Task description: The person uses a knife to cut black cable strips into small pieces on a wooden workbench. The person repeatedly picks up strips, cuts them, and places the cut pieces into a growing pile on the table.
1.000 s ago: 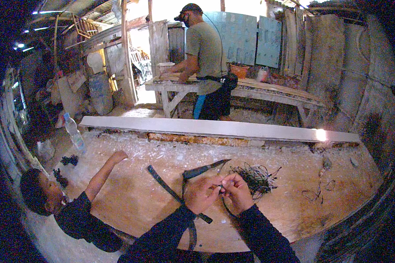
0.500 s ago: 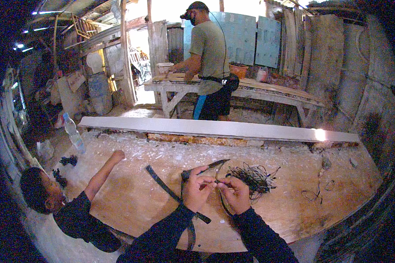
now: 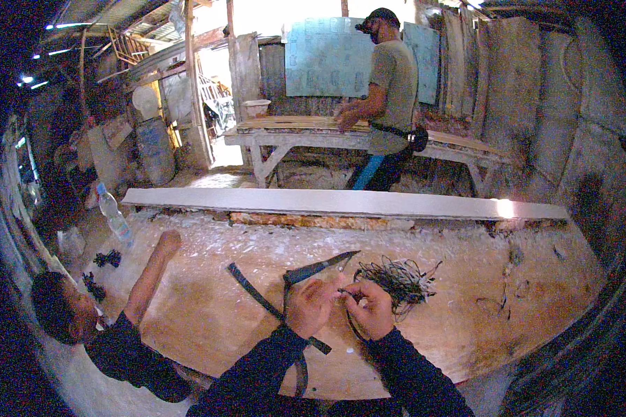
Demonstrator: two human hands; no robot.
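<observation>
Right hand: narrow, thumb and forefinger pinching a thin dark cord, which hangs from the fingertips toward the near side.
Left hand: fingertips bunched just beside the pinched end; whether they grip it I cannot tell.
Dark cord: above the desk, between the two hands.
Cord pile: a tangle of black loops, just right of and beyond the right hand.
Black band: slanting across the desk, left of the left hand.
Pointed dark piece: on the desk, beyond the left hand.
White board: along the far edge.
Bottle: clear, far left.
Another person's hand: over the desk's left part.
</observation>
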